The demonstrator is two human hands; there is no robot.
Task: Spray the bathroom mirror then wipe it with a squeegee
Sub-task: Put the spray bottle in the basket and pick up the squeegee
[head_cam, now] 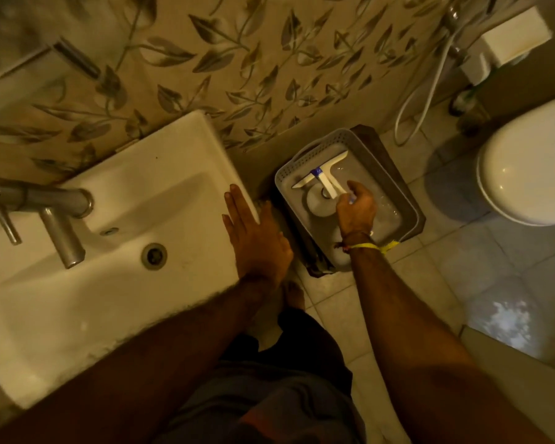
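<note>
Your right hand (356, 208) was down in the grey basket (289, 174) on the floor, fingers curled at the handle end of the squeegee (322, 174), whose handle ran up-left from your fingers to its crosswise blade; whether you had gripped it, I cannot tell. Your left hand (253, 238), flat, open and empty, rested at the sink (125, 200) edge, farther off, with the toilet (532, 168) crowding the tiled floor alongside.

Dim, warm yellow light fills the room; the glossy white ceramic toilet lid (532, 161) catches small glints; a pale mottled patch of light lies on the beige floor tiles (507, 318); the bare forearms at the bottom fall into deep shadow; corners smear softly, and the wide lens bends the white rectangular washbasin (115, 283).
</note>
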